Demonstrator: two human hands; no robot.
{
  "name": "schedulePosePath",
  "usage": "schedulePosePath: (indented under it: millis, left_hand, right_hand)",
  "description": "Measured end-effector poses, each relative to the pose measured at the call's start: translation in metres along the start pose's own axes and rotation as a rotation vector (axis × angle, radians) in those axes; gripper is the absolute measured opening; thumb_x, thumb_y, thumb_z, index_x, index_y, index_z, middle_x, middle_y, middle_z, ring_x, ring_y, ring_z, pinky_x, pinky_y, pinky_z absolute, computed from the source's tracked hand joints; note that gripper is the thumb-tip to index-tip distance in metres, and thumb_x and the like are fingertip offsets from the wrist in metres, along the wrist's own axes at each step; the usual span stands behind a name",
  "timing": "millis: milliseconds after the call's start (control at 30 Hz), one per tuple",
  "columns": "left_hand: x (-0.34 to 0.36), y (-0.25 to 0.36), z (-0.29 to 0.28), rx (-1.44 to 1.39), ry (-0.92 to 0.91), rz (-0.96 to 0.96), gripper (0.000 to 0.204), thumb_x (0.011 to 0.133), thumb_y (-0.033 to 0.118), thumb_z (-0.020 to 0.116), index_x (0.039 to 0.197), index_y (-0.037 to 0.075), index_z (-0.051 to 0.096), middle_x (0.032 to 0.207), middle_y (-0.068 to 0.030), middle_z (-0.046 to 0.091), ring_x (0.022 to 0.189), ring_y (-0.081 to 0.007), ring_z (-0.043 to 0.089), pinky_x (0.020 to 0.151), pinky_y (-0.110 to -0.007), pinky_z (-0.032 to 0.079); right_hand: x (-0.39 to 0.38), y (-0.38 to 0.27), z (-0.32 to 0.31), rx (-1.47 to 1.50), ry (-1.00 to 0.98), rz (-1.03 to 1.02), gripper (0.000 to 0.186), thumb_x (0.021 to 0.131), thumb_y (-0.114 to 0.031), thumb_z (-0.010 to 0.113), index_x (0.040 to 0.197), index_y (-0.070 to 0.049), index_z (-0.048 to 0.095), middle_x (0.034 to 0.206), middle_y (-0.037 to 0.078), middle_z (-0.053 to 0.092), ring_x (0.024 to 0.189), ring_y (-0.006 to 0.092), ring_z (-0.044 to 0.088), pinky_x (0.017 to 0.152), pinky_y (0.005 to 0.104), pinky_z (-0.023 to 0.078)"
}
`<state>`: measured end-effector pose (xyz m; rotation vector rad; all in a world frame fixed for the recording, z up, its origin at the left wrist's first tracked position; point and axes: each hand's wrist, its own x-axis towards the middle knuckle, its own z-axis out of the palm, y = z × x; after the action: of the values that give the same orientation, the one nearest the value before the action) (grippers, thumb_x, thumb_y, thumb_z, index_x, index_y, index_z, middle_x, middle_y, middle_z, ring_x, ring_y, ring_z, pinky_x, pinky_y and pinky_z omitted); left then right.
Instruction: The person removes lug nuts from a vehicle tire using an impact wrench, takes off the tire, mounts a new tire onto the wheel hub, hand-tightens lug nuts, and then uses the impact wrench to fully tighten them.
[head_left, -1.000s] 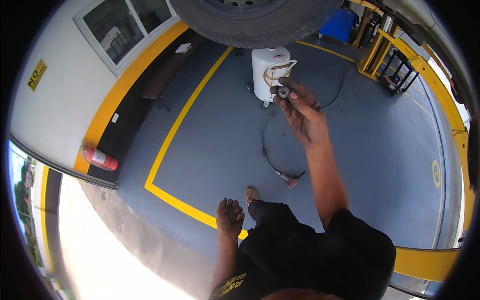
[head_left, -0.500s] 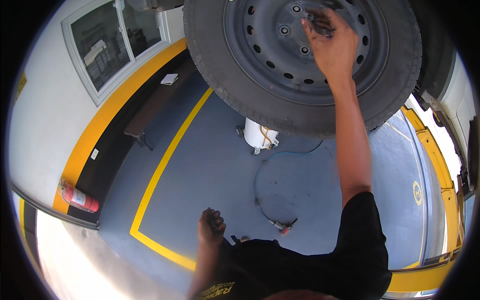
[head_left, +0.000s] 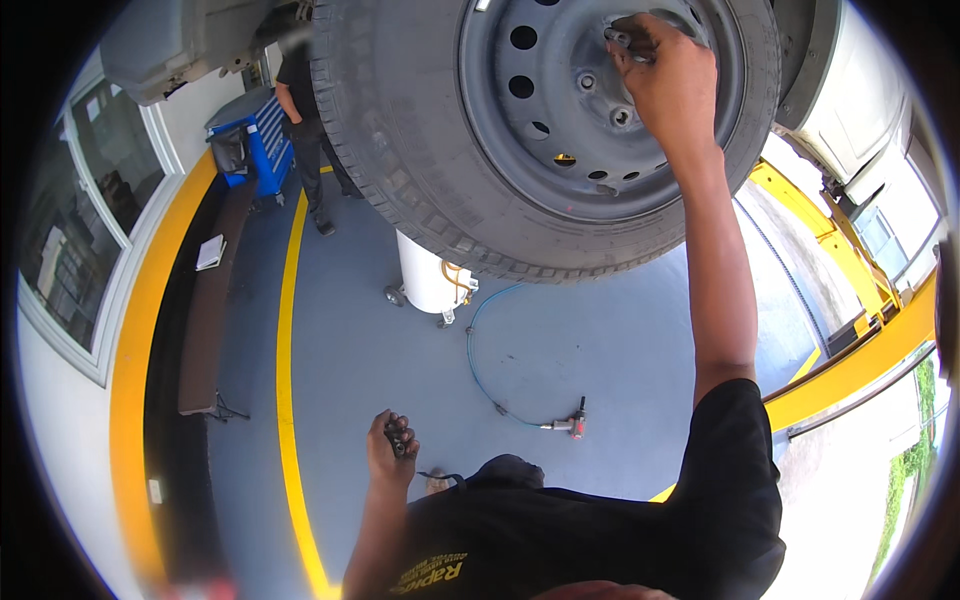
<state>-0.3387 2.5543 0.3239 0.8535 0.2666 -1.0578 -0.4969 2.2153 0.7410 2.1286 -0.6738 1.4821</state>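
Both hands are well apart from each other, and each is closed on something. Raised to the wheel (head_left: 572, 142), the right hand (head_left: 676, 92) pinches a small dark metal nut (head_left: 618, 39) between thumb and fingers, in front of the wheel's middle. Whether the nut touches the wheel cannot be told, as the hand covers part of that spot. Just below and beside the nut, two round metal fittings (head_left: 587, 82) sit in the dark steel disc, which has a ring of holes nearer its edge. A black tyre (head_left: 400, 130) surrounds the disc, and the whole wheel hangs above the floor (head_left: 630, 330).

Low in front of the body, the left hand (head_left: 384, 456) is curled round dark metal pieces (head_left: 399, 441); how many cannot be counted.

On the floor lies a red and grey power tool (head_left: 576, 427), joined to a blue hose (head_left: 470, 350) that curves up toward the wheel. A white tank (head_left: 425, 275) on small casters stands there too, its upper part hidden by the tyre. At the left, a long brown counter (head_left: 205, 340) carries a white notebook (head_left: 210, 252). Farther back, a person in dark clothes (head_left: 298, 80) stands beside a blue tool cabinet (head_left: 265, 145), partly hidden by the tyre. Pale bodywork (head_left: 850, 105) shows right of the wheel, above a yellow beam (head_left: 855, 360).
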Motion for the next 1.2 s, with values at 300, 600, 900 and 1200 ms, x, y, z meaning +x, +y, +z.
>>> schedulePosePath:
  millis: [300, 600, 900, 1200]
  left_hand:
    - [0.018, 0.031, -0.009, -0.045, -0.083, -0.169, 0.018, 0.101, 0.023, 0.052, 0.085, 0.014, 0.051, 0.075, 0.0001, 0.055, 0.058, -0.0108, 0.047, 0.050, -0.027, 0.034]
    - [0.017, 0.035, -0.033, -0.009, -0.084, -0.304, 0.017, 0.099, 0.022, 0.053, 0.085, 0.014, 0.051, 0.074, 0.0006, 0.053, 0.058, -0.0107, 0.045, 0.051, -0.027, 0.033]
    - [0.014, 0.044, -0.046, -0.042, -0.141, -0.275, 0.022, 0.101, 0.024, 0.052, 0.082, 0.014, 0.055, 0.074, 0.0007, 0.056, 0.059, -0.0107, 0.047, 0.053, -0.026, 0.035]
    - [0.018, 0.044, -0.054, -0.077, -0.217, -0.349, 0.025, 0.103, 0.028, 0.049, 0.086, 0.012, 0.056, 0.080, -0.0014, 0.057, 0.062, -0.0118, 0.048, 0.055, -0.027, 0.041]
  right_hand:
    - [-0.003, -0.014, 0.018, -0.247, 0.216, 0.047, 0.026, 0.090, -0.028, 0.070, 0.095, -0.003, 0.069, 0.094, 0.019, 0.071, 0.089, 0.0402, 0.068, 0.075, 0.0481, 0.053]
    - [-0.005, -0.020, 0.003, -0.139, 0.035, 0.129, 0.031, 0.094, -0.030, 0.068, 0.099, 0.000, 0.063, 0.090, 0.024, 0.069, 0.084, 0.0465, 0.066, 0.072, 0.0526, 0.051]
    - [0.001, -0.021, 0.001, -0.181, 0.121, 0.193, 0.035, 0.097, -0.032, 0.064, 0.088, 0.002, 0.071, 0.076, 0.026, 0.066, 0.077, 0.0461, 0.066, 0.067, 0.0524, 0.050]
    - [0.002, -0.008, 0.005, -0.349, 0.201, 0.093, 0.047, 0.090, -0.054, 0.070, 0.104, -0.009, 0.076, 0.089, 0.011, 0.073, 0.093, 0.0327, 0.071, 0.075, 0.0438, 0.055]
